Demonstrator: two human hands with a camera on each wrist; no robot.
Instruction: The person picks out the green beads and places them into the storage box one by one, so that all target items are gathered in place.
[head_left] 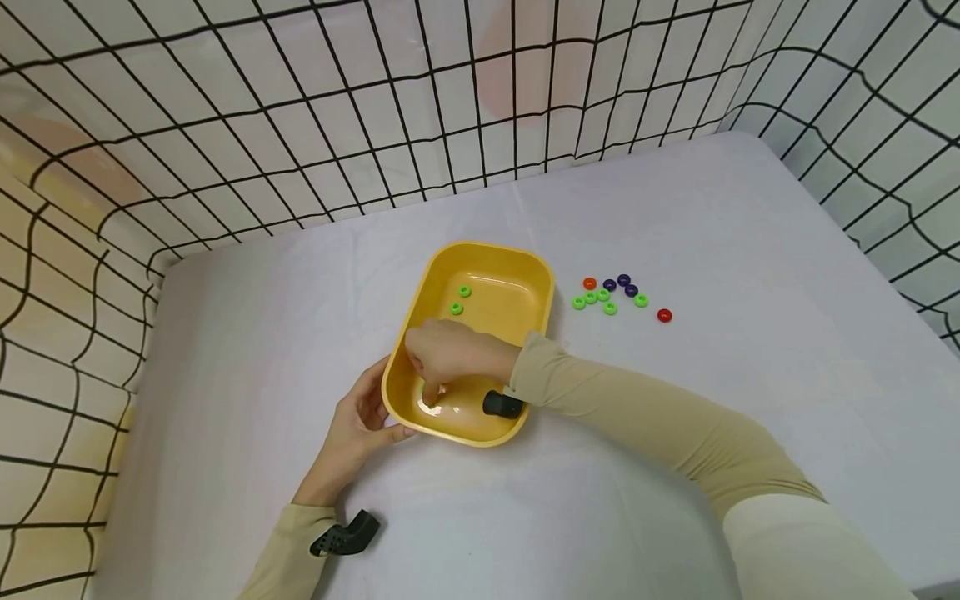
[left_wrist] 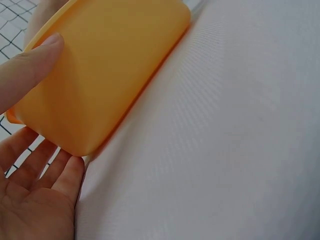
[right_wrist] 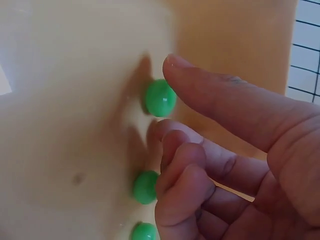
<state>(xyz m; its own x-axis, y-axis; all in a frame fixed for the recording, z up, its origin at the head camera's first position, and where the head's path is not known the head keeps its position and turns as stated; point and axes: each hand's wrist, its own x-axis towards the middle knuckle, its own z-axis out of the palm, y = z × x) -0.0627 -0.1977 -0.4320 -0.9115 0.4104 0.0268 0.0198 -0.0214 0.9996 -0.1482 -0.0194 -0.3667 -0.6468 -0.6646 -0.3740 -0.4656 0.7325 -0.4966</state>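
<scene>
A yellow plastic tray (head_left: 540, 287) stands on the white cloth. My left hand (head_left: 358, 429) holds its near left corner, the thumb against the near wall and the fingers along the left side. Inside the tray, my right hand (head_left: 450, 354) reaches down to the floor. The right wrist view shows its thumb and index finger on either side of a green bead (right_wrist: 160, 98), with the other fingers curled. Two more green beads, one nearer (right_wrist: 146, 187) and one at the lower edge (right_wrist: 144, 231), lie in a row with it.
To the right of the tray lie several loose beads: green ones (head_left: 611, 308), purple ones (head_left: 624, 280), an orange one (head_left: 589, 283) and a red one (head_left: 664, 315). Black netting (head_left: 450, 125) rises behind the white table (head_left: 675, 217) and at both sides.
</scene>
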